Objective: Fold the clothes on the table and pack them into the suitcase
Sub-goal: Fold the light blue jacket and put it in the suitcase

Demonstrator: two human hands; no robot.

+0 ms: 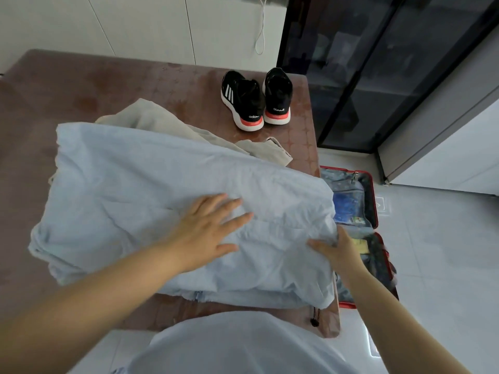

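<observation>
Brown table (81, 85) fills the frame's left and centre, bearing the pale blue garment (162, 184). My left hand (208, 233) presses flat on it, fingers spread; my right hand (337, 252) pinches its right edge. Red-rimmed open suitcase (374, 201) lies lower right, on the floor.

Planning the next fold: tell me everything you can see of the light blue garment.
The light blue garment is thin, wrinkled cloth, folded in layers across the near part of the brown table, its right edge overhanging above the open suitcase. A zip shows at its near edge. It overlaps the beige garment behind. The left hand lies flat on top; the right hand pinches its right edge, thumb on top.
</observation>
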